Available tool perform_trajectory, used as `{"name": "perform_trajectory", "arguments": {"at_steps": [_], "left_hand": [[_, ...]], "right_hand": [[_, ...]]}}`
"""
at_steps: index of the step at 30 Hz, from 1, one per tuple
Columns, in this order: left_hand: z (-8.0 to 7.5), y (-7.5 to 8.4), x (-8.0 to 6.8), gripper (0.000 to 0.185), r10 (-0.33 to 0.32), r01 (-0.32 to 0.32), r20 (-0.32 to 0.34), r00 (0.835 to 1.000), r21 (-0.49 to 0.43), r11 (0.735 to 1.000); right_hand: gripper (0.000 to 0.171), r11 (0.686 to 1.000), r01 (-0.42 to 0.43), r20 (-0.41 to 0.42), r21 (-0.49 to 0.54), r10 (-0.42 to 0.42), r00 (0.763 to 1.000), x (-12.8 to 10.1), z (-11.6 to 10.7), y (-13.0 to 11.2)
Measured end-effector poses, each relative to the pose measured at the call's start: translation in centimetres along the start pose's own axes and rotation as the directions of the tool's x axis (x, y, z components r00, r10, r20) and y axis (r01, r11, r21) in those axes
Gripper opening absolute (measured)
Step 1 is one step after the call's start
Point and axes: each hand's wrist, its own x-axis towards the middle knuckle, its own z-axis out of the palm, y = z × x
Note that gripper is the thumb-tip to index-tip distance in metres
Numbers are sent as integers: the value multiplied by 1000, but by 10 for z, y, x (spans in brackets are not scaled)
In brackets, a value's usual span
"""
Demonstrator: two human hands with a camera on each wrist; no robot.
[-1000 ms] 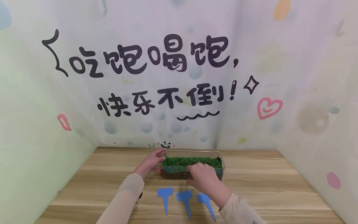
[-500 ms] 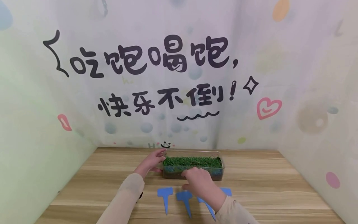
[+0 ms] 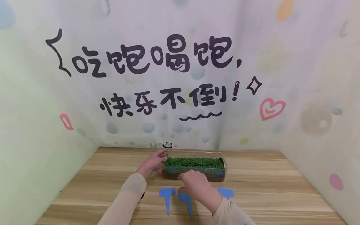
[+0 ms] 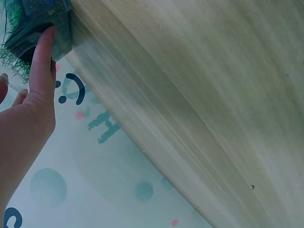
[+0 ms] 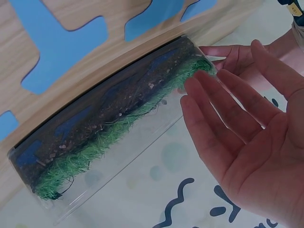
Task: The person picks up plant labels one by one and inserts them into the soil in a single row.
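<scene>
Head view: we're on the clear box [image 3: 216,176] of green grass [image 3: 197,162], sitting on the wooden table [image 3: 267,184].
We see the left hand [image 3: 152,162], fingers straight, touching its left end; the right hand [image 3: 195,186], fingers loosely extended, holds nothing, partly hiding the blue labels [image 3: 167,192] in front; behind, we've the lettered backdrop [image 3: 253,128].

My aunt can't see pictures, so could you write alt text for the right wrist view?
An open right hand reaches beside a clear box of green grass over dark soil, with the left hand at one end of the box. Blue tags lie on the wood-grained table.
</scene>
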Motion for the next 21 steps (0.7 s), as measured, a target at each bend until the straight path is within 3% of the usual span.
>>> {"name": "perform_trajectory", "arguments": {"at_steps": [21], "left_hand": [[-2, 1, 0, 55, -6, 6, 19, 1000, -2, 1000]], "right_hand": [[35, 1000, 28, 2, -11, -28, 1000, 10, 9, -15]]}}
